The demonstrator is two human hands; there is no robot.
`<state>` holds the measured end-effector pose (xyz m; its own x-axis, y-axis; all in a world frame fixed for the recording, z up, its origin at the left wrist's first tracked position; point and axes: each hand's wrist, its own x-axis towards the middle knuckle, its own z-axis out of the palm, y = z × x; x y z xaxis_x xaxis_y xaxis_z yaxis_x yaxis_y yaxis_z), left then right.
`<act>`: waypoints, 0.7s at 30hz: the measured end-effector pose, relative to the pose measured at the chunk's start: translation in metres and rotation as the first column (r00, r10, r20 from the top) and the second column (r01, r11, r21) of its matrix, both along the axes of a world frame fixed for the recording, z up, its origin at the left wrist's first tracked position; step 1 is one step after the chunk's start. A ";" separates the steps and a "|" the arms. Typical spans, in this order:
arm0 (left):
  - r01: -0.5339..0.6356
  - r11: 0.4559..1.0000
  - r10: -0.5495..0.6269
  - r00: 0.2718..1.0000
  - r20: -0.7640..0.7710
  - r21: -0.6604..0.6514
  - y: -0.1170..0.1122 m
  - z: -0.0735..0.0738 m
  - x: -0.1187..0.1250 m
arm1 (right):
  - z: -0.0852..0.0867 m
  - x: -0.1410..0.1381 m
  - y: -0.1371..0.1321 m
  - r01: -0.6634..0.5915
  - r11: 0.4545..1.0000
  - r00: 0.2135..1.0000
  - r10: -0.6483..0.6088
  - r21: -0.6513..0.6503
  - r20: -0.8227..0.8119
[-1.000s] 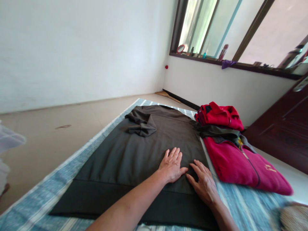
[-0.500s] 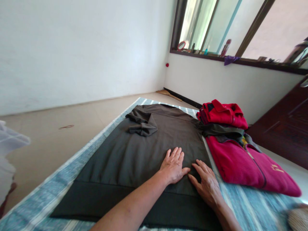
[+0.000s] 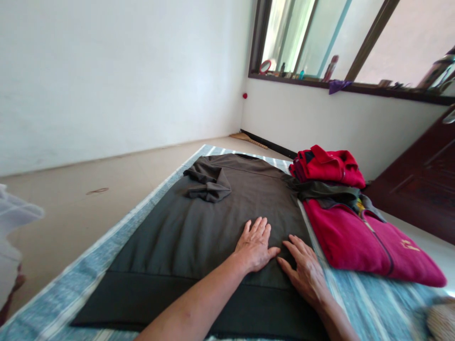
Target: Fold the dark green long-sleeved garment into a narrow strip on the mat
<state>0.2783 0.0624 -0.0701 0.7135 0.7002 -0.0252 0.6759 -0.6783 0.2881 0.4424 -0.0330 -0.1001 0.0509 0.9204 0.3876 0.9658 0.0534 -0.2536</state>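
Observation:
A dark grey-green long-sleeved top [image 3: 170, 237] lies spread out, its neckline at the far end and its wide hem band nearest me. Its left sleeve is bent in over the body; the right one stretches across a neighbouring pile of clothes. My left hand [image 3: 254, 244] rests flat on the lower right part of the cloth, fingers spread. Just to its right, my right hand [image 3: 302, 265] lies on the same fabric near the side edge, fingers apart. The two thumbs almost meet. Neither hand grips anything.
Beneath the top is a blue-and-white striped sheet [image 3: 359, 303]. To the right lie a magenta zip jacket [image 3: 369, 241] and folded red clothes [image 3: 330, 166]. White fabric [image 3: 16, 222] hangs at the left edge. A windowsill [image 3: 302, 81] holds small items; a dark door [image 3: 423, 175] stands at right.
My hands keep the same flat pose on the top, which has not visibly moved. Only the camera view has shifted slightly.

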 end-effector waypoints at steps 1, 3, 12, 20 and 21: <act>-0.001 1.000 0.001 1.000 -0.001 0.001 0.000 0.000 0.000 | 0.000 0.000 0.000 0.001 1.000 1.000 -0.001 0.002 -0.003; -0.004 1.000 0.004 1.000 0.000 0.007 0.000 0.000 0.000 | 0.000 0.000 0.000 0.002 1.000 1.000 -0.002 0.004 -0.006; -0.006 1.000 0.006 1.000 0.002 0.021 0.000 -0.002 0.000 | 0.000 0.000 0.000 0.000 1.000 1.000 0.000 0.009 -0.007; -0.002 1.000 0.002 1.000 0.009 0.028 0.001 -0.003 0.000 | 0.001 0.000 -0.001 0.000 1.000 1.000 0.000 0.000 0.001; -0.003 0.999 0.003 1.000 0.012 0.034 0.002 -0.004 0.000 | 0.001 -0.001 -0.001 0.002 1.000 1.000 -0.002 0.002 -0.001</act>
<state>0.2783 0.0639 -0.0745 0.7115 0.7027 0.0071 0.6746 -0.6858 0.2730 0.4416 -0.0337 -0.0990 0.0528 0.9194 0.3898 0.9657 0.0524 -0.2544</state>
